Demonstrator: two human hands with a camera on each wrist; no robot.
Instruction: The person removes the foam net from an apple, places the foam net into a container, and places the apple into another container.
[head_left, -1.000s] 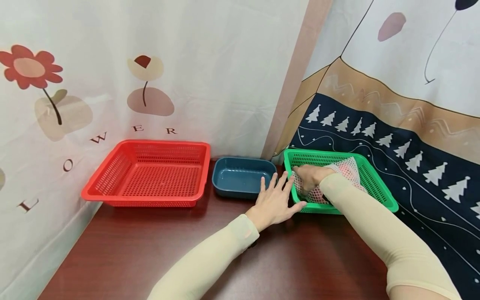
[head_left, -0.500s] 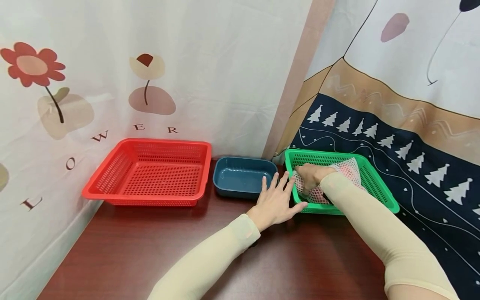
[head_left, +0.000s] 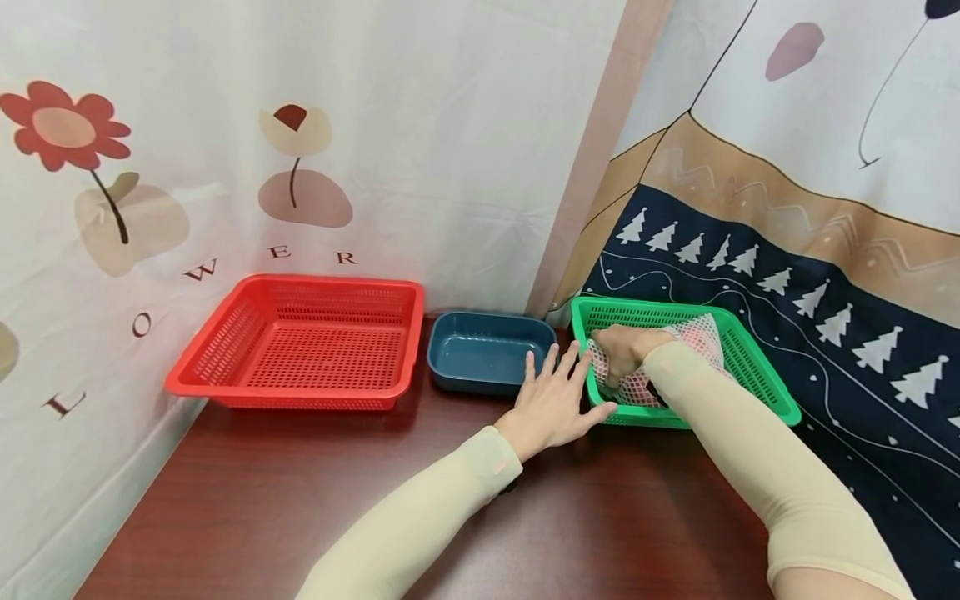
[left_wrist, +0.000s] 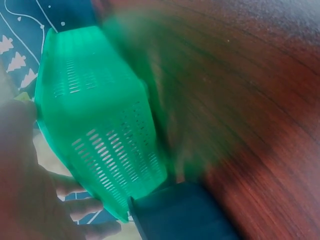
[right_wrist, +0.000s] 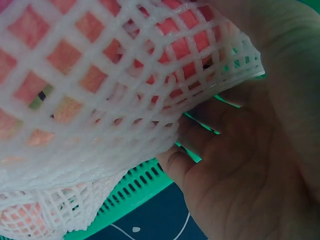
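Observation:
My left hand (head_left: 551, 408) is spread over the front left corner of the green basket (head_left: 757, 375), with its fingers at the rim. In the left wrist view, fingers of my left hand (left_wrist: 30, 180) lie along the outside of that basket (left_wrist: 95, 112). Inside the basket lie reddish fruits in white foam nets. My right hand (head_left: 622, 350) reaches in at the left end and grips one foam-netted fruit (right_wrist: 185, 42). Another netted fruit (right_wrist: 25, 217) shows lower left in the right wrist view. Netting hides the fruit's kind, and my right hand (right_wrist: 235, 145) covers part of it.
A red plastic basket (head_left: 322, 396) with nothing in it stands at the left. Between the two baskets sits a dark blue dish (head_left: 480, 386), close to the green one. Printed curtains (head_left: 450, 150) hang behind the dark red wooden table (head_left: 585, 517).
Both hands keep their places, the left at the green basket's rim and the right on the netted fruit. Only the head view has shifted slightly.

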